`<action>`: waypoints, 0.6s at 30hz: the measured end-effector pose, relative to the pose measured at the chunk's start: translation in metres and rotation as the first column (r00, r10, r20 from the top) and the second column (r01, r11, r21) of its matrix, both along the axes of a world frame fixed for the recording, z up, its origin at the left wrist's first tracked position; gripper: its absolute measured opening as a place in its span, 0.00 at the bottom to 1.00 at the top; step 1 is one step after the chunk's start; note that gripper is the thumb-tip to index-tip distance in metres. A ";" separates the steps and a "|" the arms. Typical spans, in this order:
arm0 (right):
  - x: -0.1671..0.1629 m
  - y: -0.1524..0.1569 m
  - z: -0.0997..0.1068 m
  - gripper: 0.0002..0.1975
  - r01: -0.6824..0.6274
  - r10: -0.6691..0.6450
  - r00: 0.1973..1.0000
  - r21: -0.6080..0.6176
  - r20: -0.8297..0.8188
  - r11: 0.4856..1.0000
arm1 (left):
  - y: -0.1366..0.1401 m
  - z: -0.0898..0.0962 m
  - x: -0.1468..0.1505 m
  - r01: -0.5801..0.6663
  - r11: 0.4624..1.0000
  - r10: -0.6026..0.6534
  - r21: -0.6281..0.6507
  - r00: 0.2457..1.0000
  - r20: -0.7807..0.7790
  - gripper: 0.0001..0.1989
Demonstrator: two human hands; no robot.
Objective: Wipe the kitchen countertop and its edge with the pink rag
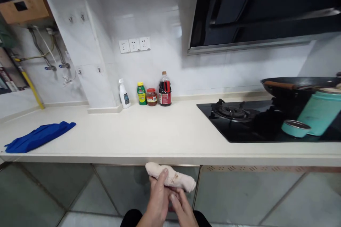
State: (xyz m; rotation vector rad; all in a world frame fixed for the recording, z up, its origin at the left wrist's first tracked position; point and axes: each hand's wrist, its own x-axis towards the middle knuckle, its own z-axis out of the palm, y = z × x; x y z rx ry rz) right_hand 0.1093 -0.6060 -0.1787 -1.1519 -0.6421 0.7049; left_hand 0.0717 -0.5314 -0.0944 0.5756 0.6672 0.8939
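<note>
A whitish towel (177,180), rolled into a thick strip and marked with brown stains, is held in front of the cabinet doors just below the counter edge. My left hand (159,193) is closed around its left half, with the thumb lying on top. Against the towel's lower edge, right of centre, my right hand (182,204) has its fingers bent and gripping; its fingertips are partly hidden under the roll.
The pale counter (128,131) runs across the view. A blue cloth (39,136) lies at left. By the wall stand a spray bottle (124,94), green bottle (141,94), jar (151,97) and dark sauce bottle (165,90). At right: a stove (237,127), wok (282,90) and turquoise canister (321,111).
</note>
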 end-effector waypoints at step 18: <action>0.020 0.078 0.057 0.37 0.505 -0.256 0.741 0.265 -0.620 0.821 | 0.149 0.090 -0.091 0.468 -0.024 0.787 0.883 0.554 -0.272 0.15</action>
